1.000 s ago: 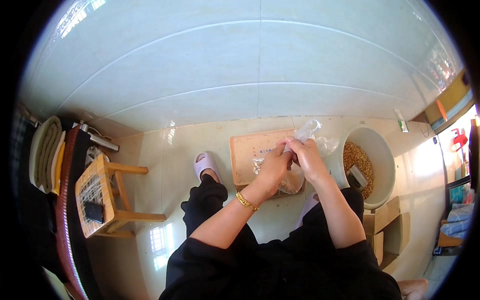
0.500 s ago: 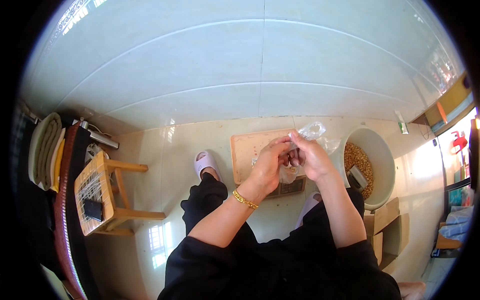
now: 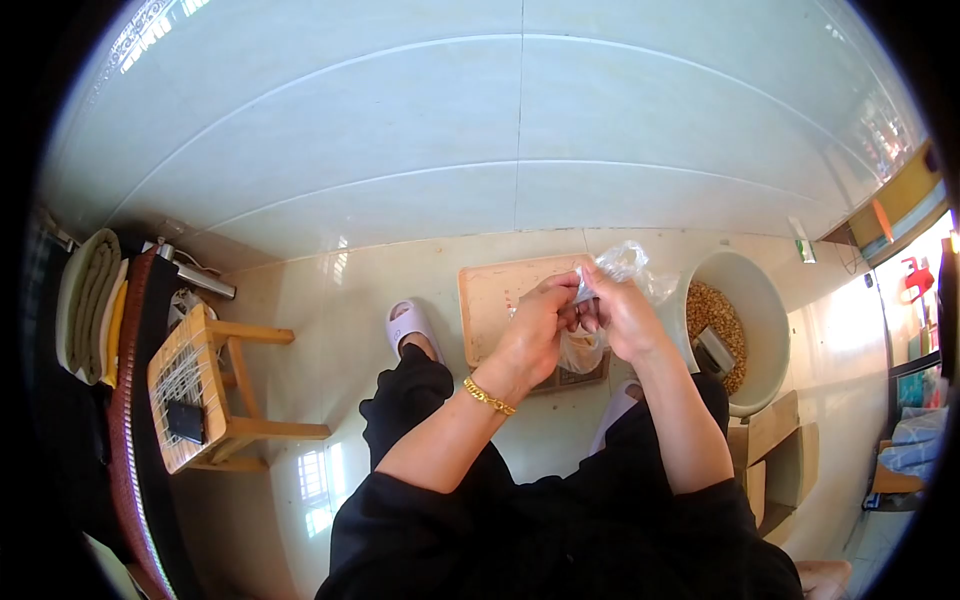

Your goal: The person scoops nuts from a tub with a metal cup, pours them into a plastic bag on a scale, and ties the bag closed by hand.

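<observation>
Close together in front of me, my left hand (image 3: 541, 322) and my right hand (image 3: 622, 312) both pinch a clear plastic bag (image 3: 625, 262). Its loose top sticks out above my fingers, and its lower part hangs below them. What the bag holds is hard to make out. Beneath my hands, on the floor, is a scale with a wide pale-orange platform (image 3: 487, 310); my hands and the bag cover part of it. A gold bracelet (image 3: 489, 398) circles my left wrist.
At right stands a pale bucket (image 3: 770, 345) of yellow-brown kernels (image 3: 712, 310) with a metal scoop (image 3: 714, 352) in it. An open cardboard box (image 3: 780, 450) sits nearer me. A wooden stool (image 3: 245, 427) carrying a dark phone (image 3: 186, 421) stands left. A tiled wall (image 3: 400, 120) rises ahead.
My hands stay close together on the bag with only slight finger movement. The hanging part of the bag has shifted a little and spread to the right.
</observation>
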A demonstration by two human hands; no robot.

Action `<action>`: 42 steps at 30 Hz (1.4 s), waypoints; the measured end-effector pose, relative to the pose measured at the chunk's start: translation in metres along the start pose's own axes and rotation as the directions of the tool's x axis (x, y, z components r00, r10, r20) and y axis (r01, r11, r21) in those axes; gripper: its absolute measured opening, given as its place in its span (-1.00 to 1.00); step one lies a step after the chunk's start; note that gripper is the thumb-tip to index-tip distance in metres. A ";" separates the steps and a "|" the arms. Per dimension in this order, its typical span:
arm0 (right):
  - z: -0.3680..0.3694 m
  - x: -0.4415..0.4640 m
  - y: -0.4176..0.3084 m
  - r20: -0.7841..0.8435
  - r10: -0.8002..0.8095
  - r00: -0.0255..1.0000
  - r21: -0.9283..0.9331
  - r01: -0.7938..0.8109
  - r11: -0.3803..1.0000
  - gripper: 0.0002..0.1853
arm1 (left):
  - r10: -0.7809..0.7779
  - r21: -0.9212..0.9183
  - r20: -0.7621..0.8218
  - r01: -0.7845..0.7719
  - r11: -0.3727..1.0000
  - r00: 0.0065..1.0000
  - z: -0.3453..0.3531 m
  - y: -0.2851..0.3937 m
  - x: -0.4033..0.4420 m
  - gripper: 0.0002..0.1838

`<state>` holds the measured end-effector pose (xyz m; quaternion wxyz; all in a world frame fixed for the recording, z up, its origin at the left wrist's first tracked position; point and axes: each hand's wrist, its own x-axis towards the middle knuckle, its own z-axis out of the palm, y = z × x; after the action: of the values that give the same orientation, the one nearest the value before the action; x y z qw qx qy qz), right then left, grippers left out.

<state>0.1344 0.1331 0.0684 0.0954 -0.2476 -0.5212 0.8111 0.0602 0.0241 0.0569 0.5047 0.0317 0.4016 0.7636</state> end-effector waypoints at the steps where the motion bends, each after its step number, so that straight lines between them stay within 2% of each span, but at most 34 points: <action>1: 0.000 0.000 0.000 0.000 0.000 1.000 0.000 0.000 1.000 -0.62 | -0.002 0.036 -0.013 0.002 0.999 1.000 0.002 0.000 0.000 -0.78; 10: 0.005 -0.001 0.000 0.000 0.028 1.000 -0.050 -0.028 0.998 -0.59 | -0.017 0.077 0.046 0.013 0.997 0.999 -0.008 -0.005 0.007 -0.74; 14: 0.005 -0.004 -0.003 -0.010 0.048 0.999 0.003 -0.048 0.999 -0.59 | -0.028 0.097 0.101 0.019 0.995 0.994 -0.004 -0.001 0.002 -0.73; 18: -0.002 0.000 -0.001 0.027 0.090 0.996 0.033 -0.091 0.995 -0.59 | -0.009 0.088 0.065 0.003 0.996 0.998 -0.006 -0.008 0.006 -0.72; 22: 0.003 -0.002 -0.003 -0.012 0.100 0.995 0.110 -0.098 0.989 -0.59 | -0.003 0.034 -0.020 0.004 0.999 1.000 0.001 -0.003 0.001 -0.72; 29: -0.002 0.004 0.005 0.013 0.103 0.995 0.138 -0.104 0.985 -0.62 | 0.032 0.085 -0.021 -0.030 0.996 0.999 -0.005 -0.007 0.002 -0.74; 35: -0.003 0.004 0.002 0.035 0.107 0.994 0.149 -0.111 0.983 -0.65 | 0.040 -0.002 0.012 -0.040 0.999 0.999 -0.004 -0.007 0.001 -0.75; 39: -0.004 0.002 0.000 0.029 0.094 0.995 0.106 -0.097 0.990 -0.67 | 0.085 0.062 -0.014 -0.083 0.995 0.996 -0.001 -0.011 0.001 -0.81; 42: -0.005 0.003 0.002 0.019 0.111 0.994 0.154 -0.112 0.982 -0.67 | 0.099 0.093 -0.021 -0.097 0.991 0.995 0.000 -0.010 0.000 -0.85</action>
<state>0.1341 0.1372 0.0644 0.0661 -0.2640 -0.4422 0.8546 0.0679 0.0256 0.0506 0.4593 0.0648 0.4408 0.7685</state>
